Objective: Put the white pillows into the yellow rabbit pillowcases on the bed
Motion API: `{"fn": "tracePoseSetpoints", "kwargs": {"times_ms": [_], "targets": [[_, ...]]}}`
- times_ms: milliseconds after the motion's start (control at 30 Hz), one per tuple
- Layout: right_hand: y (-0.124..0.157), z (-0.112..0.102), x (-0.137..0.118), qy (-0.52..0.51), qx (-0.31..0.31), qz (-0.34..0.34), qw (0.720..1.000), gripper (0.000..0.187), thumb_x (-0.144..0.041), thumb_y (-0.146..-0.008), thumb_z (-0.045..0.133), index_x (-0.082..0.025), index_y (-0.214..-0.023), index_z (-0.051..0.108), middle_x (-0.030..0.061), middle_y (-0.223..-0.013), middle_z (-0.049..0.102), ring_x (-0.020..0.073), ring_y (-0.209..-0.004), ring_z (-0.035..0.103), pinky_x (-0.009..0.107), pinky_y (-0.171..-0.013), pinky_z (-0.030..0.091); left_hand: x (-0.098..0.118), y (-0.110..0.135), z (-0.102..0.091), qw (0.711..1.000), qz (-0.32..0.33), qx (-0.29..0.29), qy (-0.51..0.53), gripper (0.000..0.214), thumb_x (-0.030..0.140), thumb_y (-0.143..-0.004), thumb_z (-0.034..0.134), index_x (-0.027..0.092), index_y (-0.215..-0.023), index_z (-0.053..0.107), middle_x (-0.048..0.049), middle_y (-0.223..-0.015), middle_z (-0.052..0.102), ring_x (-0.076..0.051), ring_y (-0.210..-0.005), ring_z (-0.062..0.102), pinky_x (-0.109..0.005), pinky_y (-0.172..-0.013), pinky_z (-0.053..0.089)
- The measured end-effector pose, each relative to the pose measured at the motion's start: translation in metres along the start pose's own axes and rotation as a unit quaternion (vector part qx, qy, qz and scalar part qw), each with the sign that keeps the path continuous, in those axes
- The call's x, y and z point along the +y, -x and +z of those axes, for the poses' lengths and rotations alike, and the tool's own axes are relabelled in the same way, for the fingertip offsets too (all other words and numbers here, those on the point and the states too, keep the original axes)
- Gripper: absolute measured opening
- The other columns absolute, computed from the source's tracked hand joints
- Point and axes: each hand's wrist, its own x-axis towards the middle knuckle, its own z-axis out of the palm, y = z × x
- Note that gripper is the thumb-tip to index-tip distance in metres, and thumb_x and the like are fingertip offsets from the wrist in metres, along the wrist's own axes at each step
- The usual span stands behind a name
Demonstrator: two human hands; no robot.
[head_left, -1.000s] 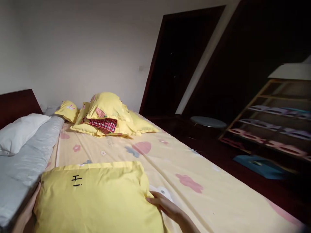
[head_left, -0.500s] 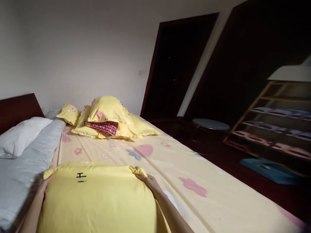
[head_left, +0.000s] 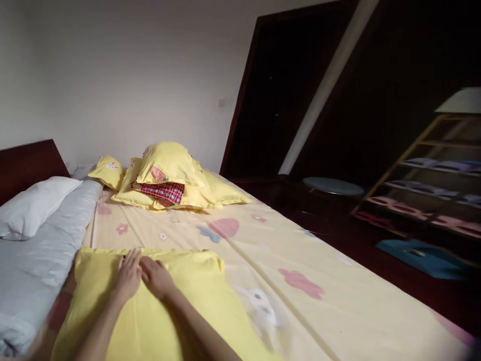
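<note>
A yellow pillow (head_left: 203, 291) lies on the bed right in front of me, its far hem running across the patterned sheet. My left hand (head_left: 129, 275) rests on top near the middle of that hem, fingers stretched out flat and covering most of the black lettering. Close beside it, my right hand (head_left: 157, 277) also lies on the pillow, its fingers extended toward the left hand and partly blurred. Neither hand grips the fabric. The near end of the pillow is partly hidden by my forearms.
Several yellow pillows (head_left: 169, 163) are piled at the far side of the bed. A white pillow (head_left: 41, 203) sits on grey bedding (head_left: 33, 276) at the left. Beyond the bed stand a low round table (head_left: 332, 186) and a shoe rack (head_left: 394, 158).
My hands have let go of the pillow's two far corners and come together at the middle of its hem. The pillow now lies flatter on the bed. The view shifted slightly.
</note>
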Motion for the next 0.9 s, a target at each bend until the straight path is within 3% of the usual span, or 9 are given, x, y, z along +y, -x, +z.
{"fn": "tracePoseSetpoints", "kwargs": {"times_ms": [100, 267, 400, 500, 567, 633, 700, 800, 900], "targets": [[0.013, 0.008, 0.027, 0.21, -0.09, -0.067, 0.971, 0.057, -0.049, -0.082, 0.058, -0.028, -0.135, 0.058, 0.0031, -0.147, 0.052, 0.0319, -0.14, 0.039, 0.045, -0.119, 0.021, -0.016, 0.023, 0.03, 0.991, -0.07, -0.089, -0.074, 0.058, 0.044, -0.091, 0.041, 0.026, -0.147, 0.043, -0.0088, -0.157, 0.037, -0.028, -0.148, 0.028, -0.055, -0.122, 0.014], [0.054, -0.1, 0.109, 0.368, -0.071, 0.104, 0.921, 0.056, -0.037, -0.09, 0.036, -0.018, -0.139, 0.053, 0.0158, -0.147, 0.049, 0.0346, -0.138, 0.042, 0.064, -0.109, 0.03, -0.117, 0.071, 0.021, 0.95, -0.258, -0.084, -0.152, 0.068, 0.057, -0.093, 0.025, 0.027, -0.154, 0.02, -0.0009, -0.165, 0.012, -0.026, -0.153, 0.009, -0.057, -0.122, 0.01], [0.07, -0.146, 0.12, 0.431, -0.065, 0.157, 0.886, 0.052, -0.029, -0.087, 0.04, -0.016, -0.134, 0.059, 0.0174, -0.141, 0.055, 0.0367, -0.133, 0.049, 0.062, -0.105, 0.038, -0.127, 0.062, -0.007, 0.931, -0.318, -0.135, -0.115, 0.068, 0.055, -0.093, 0.028, 0.025, -0.154, 0.023, -0.0081, -0.164, 0.02, -0.033, -0.15, 0.023, -0.059, -0.115, 0.028], [0.046, -0.123, 0.085, 0.445, -0.038, 0.115, 0.887, 0.055, -0.019, -0.086, 0.038, -0.007, -0.137, 0.054, 0.0235, -0.144, 0.05, 0.0377, -0.135, 0.045, 0.061, -0.11, 0.03, -0.085, 0.027, -0.022, 0.958, -0.226, -0.125, -0.124, 0.061, 0.038, -0.095, 0.025, 0.017, -0.151, 0.03, -0.0153, -0.159, 0.032, -0.036, -0.147, 0.028, -0.068, -0.113, 0.023], [0.023, -0.083, 0.051, 0.43, -0.036, 0.057, 0.9, 0.057, -0.019, -0.088, 0.034, -0.007, -0.143, 0.047, 0.0204, -0.147, 0.047, 0.0331, -0.133, 0.048, 0.051, -0.111, 0.033, -0.046, 0.0, -0.015, 0.976, -0.136, -0.113, -0.123, 0.06, 0.025, -0.094, 0.023, 0.016, -0.152, 0.027, -0.0115, -0.161, 0.028, -0.027, -0.15, 0.021, -0.058, -0.12, 0.016], [0.007, -0.038, 0.02, 0.396, -0.06, -0.022, 0.916, 0.054, -0.029, -0.094, 0.031, -0.024, -0.147, 0.043, 0.0028, -0.149, 0.05, 0.0234, -0.13, 0.053, 0.034, -0.11, 0.036, -0.011, -0.02, 0.004, 0.983, -0.061, -0.132, -0.11, 0.061, 0.021, -0.092, 0.026, 0.02, -0.153, 0.025, -0.0036, -0.163, 0.026, -0.014, -0.151, 0.019, -0.036, -0.124, 0.014], [0.0, -0.005, 0.006, 0.343, -0.106, -0.113, 0.926, 0.051, -0.039, -0.096, 0.032, -0.035, -0.146, 0.042, -0.0068, -0.146, 0.053, 0.0197, -0.132, 0.051, 0.027, -0.11, 0.034, 0.007, -0.028, 0.025, 0.981, -0.027, -0.162, -0.105, 0.06, 0.023, -0.092, 0.03, 0.022, -0.152, 0.03, -0.0016, -0.16, 0.032, -0.01, -0.149, 0.024, -0.029, -0.124, 0.015], [0.003, -0.009, 0.024, 0.327, -0.11, -0.073, 0.936, 0.05, -0.046, -0.096, 0.033, -0.034, -0.141, 0.05, -0.003, -0.146, 0.052, 0.0205, -0.139, 0.043, 0.032, -0.114, 0.03, -0.015, -0.015, 0.031, 0.973, -0.065, -0.187, -0.117, 0.057, 0.039, -0.095, 0.029, 0.025, -0.15, 0.035, -0.0024, -0.16, 0.031, -0.017, -0.15, 0.024, -0.043, -0.124, 0.017], [0.018, -0.067, 0.071, 0.361, -0.073, 0.064, 0.927, 0.05, -0.041, -0.096, 0.03, -0.024, -0.134, 0.058, 0.0094, -0.142, 0.056, 0.0265, -0.136, 0.046, 0.049, -0.111, 0.035, -0.073, 0.012, 0.003, 0.96, -0.161, -0.178, -0.145, 0.059, 0.044, -0.095, 0.027, 0.023, -0.15, 0.034, -0.0053, -0.161, 0.027, -0.024, -0.15, 0.023, -0.054, -0.121, 0.02]]}}
